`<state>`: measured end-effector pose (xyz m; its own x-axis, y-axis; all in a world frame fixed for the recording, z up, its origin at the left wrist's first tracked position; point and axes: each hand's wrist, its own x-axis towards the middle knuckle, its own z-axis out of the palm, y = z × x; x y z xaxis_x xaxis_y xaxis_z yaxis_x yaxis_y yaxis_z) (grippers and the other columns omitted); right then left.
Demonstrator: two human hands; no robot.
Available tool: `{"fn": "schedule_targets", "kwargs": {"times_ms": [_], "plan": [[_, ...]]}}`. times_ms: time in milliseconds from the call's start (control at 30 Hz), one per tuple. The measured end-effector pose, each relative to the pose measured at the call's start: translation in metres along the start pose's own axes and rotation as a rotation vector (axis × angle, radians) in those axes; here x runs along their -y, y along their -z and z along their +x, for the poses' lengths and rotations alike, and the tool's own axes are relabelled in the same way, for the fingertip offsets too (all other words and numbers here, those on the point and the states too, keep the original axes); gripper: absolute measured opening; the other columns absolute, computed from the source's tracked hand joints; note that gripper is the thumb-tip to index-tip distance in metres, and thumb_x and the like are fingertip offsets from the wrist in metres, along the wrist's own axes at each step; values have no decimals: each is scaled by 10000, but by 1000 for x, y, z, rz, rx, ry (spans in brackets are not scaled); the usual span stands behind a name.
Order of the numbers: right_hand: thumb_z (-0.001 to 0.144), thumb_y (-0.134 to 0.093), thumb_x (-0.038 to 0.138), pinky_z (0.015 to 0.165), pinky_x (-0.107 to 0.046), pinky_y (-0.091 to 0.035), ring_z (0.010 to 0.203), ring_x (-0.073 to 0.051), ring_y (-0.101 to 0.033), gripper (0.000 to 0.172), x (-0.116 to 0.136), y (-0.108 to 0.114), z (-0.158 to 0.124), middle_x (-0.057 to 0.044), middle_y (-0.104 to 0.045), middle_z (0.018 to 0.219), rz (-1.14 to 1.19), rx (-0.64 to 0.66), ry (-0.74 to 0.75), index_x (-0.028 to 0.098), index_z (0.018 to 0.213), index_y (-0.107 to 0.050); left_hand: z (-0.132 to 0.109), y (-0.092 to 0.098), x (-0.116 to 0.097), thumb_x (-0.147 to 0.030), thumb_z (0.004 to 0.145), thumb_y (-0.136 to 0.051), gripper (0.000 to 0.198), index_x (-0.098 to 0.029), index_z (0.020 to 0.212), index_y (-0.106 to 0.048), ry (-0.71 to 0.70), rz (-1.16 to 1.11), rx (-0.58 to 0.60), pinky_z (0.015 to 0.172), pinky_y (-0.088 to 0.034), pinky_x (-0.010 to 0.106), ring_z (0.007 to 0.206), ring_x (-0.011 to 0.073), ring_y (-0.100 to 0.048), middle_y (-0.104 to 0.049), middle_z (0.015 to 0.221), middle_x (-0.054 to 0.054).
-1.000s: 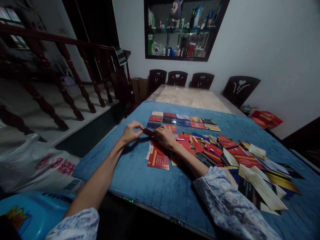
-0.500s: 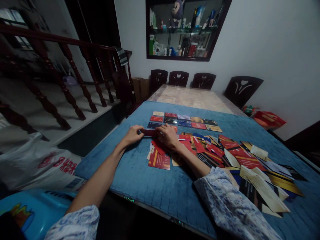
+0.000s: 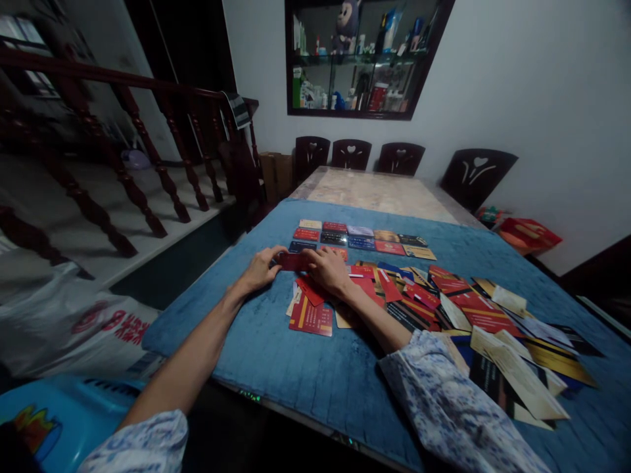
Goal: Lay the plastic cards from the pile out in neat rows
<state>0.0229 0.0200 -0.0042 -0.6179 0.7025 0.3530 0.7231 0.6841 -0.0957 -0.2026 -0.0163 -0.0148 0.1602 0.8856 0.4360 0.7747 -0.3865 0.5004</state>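
A dark red card is held by its two ends between my hands, its wide face tipped toward me. My left hand pinches the left end. On the right end, the fingers of my right hand are closed and hide part of it. Just beyond are rows of bank-style cards, among them a dark blue card and a white-lettered black card. Below my right wrist lie a red envelope and a larger red printed folder.
A loose heap of card folders and envelopes, with a red striped folder among them, spreads over the right of the blue cloth. Dark chairs stand behind the table's bare far end. A white plastic bag and blue plastic seat are at left.
The dark red card has tilted, so more of its face shows. Both hands keep their hold on it. The whole view has shifted slightly.
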Motion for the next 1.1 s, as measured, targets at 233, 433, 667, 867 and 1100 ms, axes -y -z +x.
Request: {"fn": "schedule_targets", "kwargs": {"times_ms": [233, 433, 667, 867, 1100], "plan": [[945, -496, 217, 946, -437, -386, 1159, -286, -509, 500, 2, 0, 1, -129, -653, 1257, -34, 63, -17, 237, 1444, -496, 0, 0, -1, -145, 787, -573, 476, -167, 1262, -590, -55, 112, 83, 1022, -475, 454, 1104, 268, -628, -679, 1240, 104], [970, -405, 207, 931, -445, -407, 1167, -298, -486, 503, 2, 2, 3, -160, -610, 1274, -52, 75, -15, 194, 1471, -461, 3, -1, -3, -171, 774, -604, 517, -164, 1292, -595, -25, 94, 63, 1044, -467, 458, 1151, 279, -617, -668, 1271, 117], [975, -466, 344, 895, -427, -428, 1135, -302, -480, 466, -2, 10, 3, -168, -592, 1255, -52, 93, -13, 196, 1415, -507, 8, -1, -6, -206, 737, -652, 581, -164, 1313, -590, -37, 104, 90, 1037, -462, 464, 1104, 290, -620, -669, 1251, 122], [897, -589, 365, 856, -420, -438, 1142, -313, -468, 509, -4, 21, 5, -158, -586, 1240, -37, 166, -12, 188, 1370, -522, 18, 0, -6, -187, 769, -627, 538, -158, 1305, -582, -42, 198, 154, 995, -466, 477, 1068, 307, -600, -674, 1180, 138], [887, -588, 358, 854, -417, -442, 1142, -310, -473, 426, -11, 30, 16, -160, -590, 1220, -92, 173, -32, 200, 1282, -568, 36, 0, -7, -192, 807, -613, 522, -186, 1325, -550, -35, 282, 194, 981, -445, 492, 1119, 317, -545, -618, 1205, 143]]}}
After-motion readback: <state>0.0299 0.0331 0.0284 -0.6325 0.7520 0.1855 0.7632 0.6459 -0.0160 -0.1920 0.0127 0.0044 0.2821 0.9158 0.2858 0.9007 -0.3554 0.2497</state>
